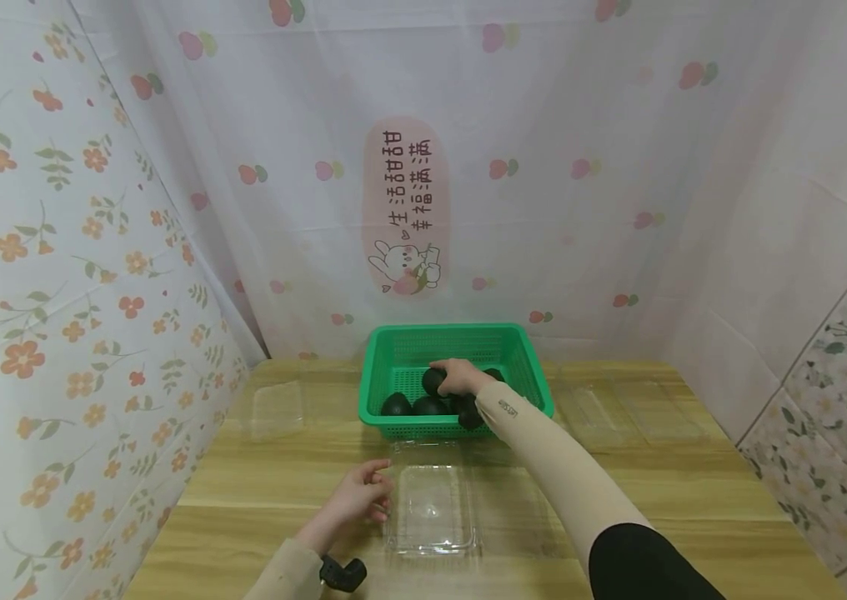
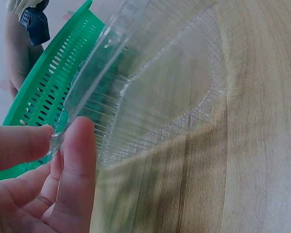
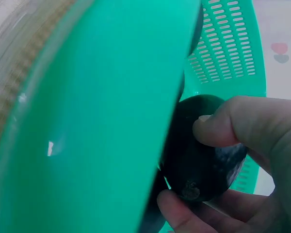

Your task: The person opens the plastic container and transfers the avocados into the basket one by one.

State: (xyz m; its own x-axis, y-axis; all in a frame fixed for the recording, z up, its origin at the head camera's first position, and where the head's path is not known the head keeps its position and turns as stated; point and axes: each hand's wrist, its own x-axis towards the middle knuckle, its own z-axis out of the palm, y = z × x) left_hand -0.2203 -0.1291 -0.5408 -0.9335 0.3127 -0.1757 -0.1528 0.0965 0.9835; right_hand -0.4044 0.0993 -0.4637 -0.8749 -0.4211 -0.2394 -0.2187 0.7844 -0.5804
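A green plastic basket [image 1: 367, 379] stands at the back of the table with several dark avocados [image 1: 397, 406] inside. My right hand [image 1: 463, 377] reaches into it and grips one avocado [image 3: 199, 155], thumb on one side and fingers curled beneath. In front of the basket lies a clear plastic clamshell box [image 1: 433, 508], stretched out lengthwise toward me. At its left side, my left hand [image 1: 359, 496] pinches the thin rim of the clear plastic between thumb [image 2: 24, 143] and forefinger. The right forearm hides part of the basket's contents.
Another clear plastic tray [image 1: 278, 408] lies on the wooden table [image 1: 243, 500] at the left. More clear plastic pieces [image 1: 596, 412] lie at the right, hard to make out. A patterned curtain [image 1: 303, 250] hangs behind the basket.
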